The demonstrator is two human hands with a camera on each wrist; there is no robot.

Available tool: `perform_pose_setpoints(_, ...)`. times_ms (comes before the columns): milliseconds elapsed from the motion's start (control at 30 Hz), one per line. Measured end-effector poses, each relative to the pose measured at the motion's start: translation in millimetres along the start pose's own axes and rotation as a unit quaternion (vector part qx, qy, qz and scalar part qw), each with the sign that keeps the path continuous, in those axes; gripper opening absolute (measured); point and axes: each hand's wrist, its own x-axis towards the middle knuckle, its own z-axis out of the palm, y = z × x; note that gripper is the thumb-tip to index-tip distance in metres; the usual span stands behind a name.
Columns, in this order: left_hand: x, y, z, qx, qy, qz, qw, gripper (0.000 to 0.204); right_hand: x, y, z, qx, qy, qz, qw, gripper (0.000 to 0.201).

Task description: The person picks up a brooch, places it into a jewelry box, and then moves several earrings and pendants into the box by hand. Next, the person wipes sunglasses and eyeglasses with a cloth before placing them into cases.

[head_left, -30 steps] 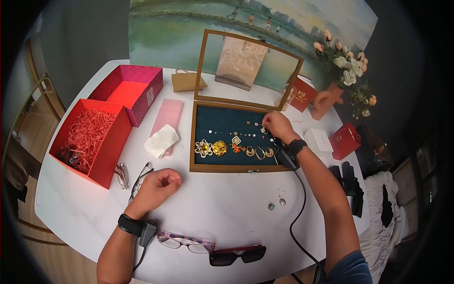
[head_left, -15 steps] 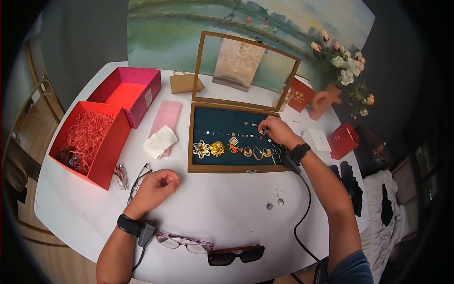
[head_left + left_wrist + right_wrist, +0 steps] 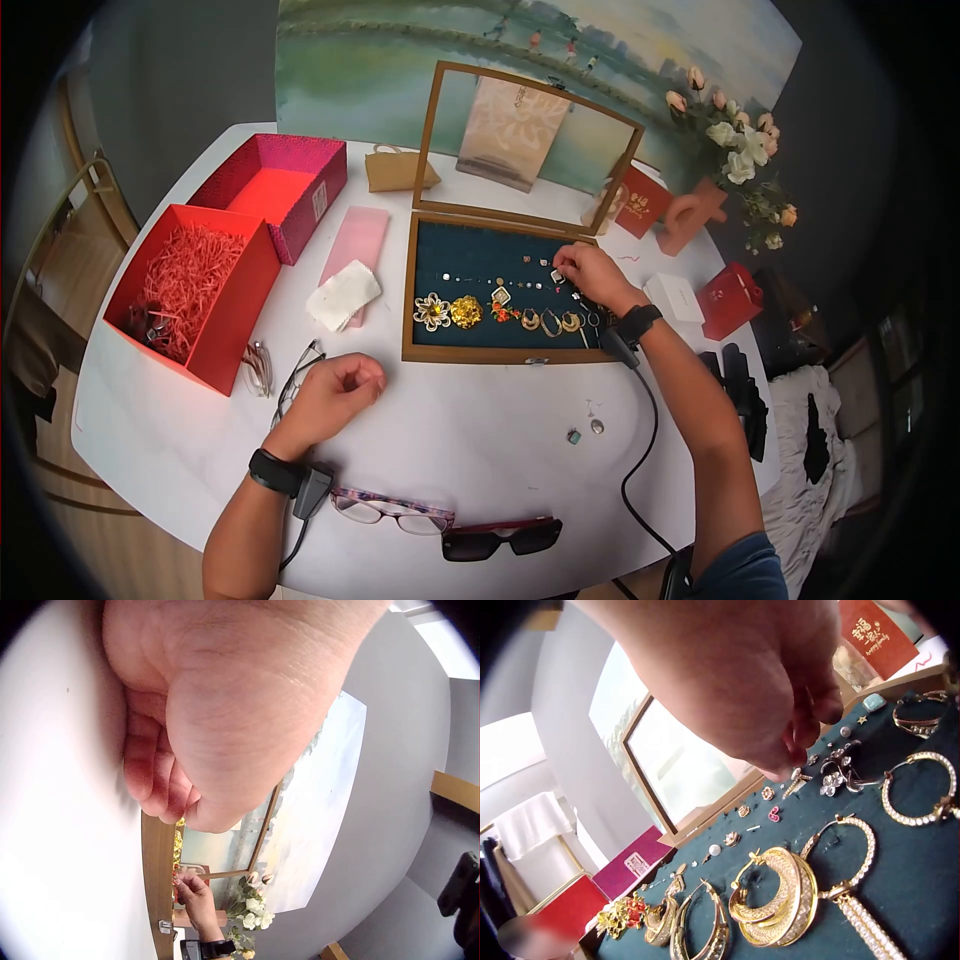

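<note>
In the head view my right hand (image 3: 600, 279) reaches over the right part of a wooden jewellery case (image 3: 475, 354) with dark lining. Its thumb and fingertips pinch a small sparkling earring (image 3: 797, 782), partly hidden by the fingers in the right wrist view. Gold crescent hoops (image 3: 780, 900) and a crystal hoop (image 3: 919, 789) lie nearer that camera. My left hand (image 3: 335, 402) rests on the white table in front of the case, fingers loosely curled, holding nothing. A flower brooch (image 3: 431, 312) and a yellow-gold brooch (image 3: 466, 311) lie at the case's left.
The case's glass lid (image 3: 427, 140) stands raised. Left are a red box (image 3: 243, 335) with shredded paper, a magenta box (image 3: 305, 215) and a white cloth (image 3: 343, 295). Sunglasses (image 3: 500, 540) and patterned glasses (image 3: 385, 509) lie in front; loose earrings (image 3: 597, 426) and a white box (image 3: 673, 297) are right.
My right wrist has shifted slightly right and toward the table's front, while its fingertips stay over nearly the same spot in the case. The left hand has not moved.
</note>
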Motion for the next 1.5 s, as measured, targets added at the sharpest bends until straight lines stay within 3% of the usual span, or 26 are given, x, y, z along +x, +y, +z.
perform_pose_setpoints(233, 0, 4, 2, 0.004, 0.007, -0.001, 1.0, 0.005, -4, 0, 1, -0.008, -0.028, -0.008, 1.0, 0.012)
perform_pose_setpoints(433, 0, 3, 2, -0.007, 0.002, 0.001, 1.0, 0.005, -1, -2, 3, -0.03, 0.01, -0.003, 0.999, 0.011)
perform_pose_setpoints(500, 0, 3, 2, -0.01, 0.003, 0.002, 1.0, 0.005, -3, -10, -2, -0.021, -0.004, 0.051, 0.998, 0.013)
perform_pose_setpoints(1033, 0, 3, 1, -0.011, -0.001, -0.004, 1.0, 0.005, -3, -11, -6, -0.04, 0.039, 0.1, 0.993, 0.016)
perform_pose_setpoints(1167, -1, 6, 2, -0.013, 0.002, -0.003, 1.0, 0.004, -24, -26, -27, 0.034, -0.007, 0.059, 0.998, 0.013)
perform_pose_setpoints(1233, 0, 3, 2, -0.012, -0.001, -0.001, 1.0, 0.004, -46, -44, -36, 0.084, -0.056, -0.044, 0.994, 0.011)
perform_pose_setpoints(1300, 1, 3, 2, -0.01, -0.004, 0.004, 1.0, 0.005, -76, -74, -47, 0.101, -0.154, -0.03, 0.982, 0.011)
perform_pose_setpoints(1433, 1, 3, 2, -0.005, -0.003, 0.014, 1.0, 0.007, -136, -98, -41, 0.032, -0.245, -0.06, 0.967, 0.015)
perform_pose_setpoints(1500, 1, 3, 2, -0.005, 0.001, 0.01, 1.0, 0.007, -157, -106, -38, 0.033, -0.28, -0.028, 0.959, 0.02)
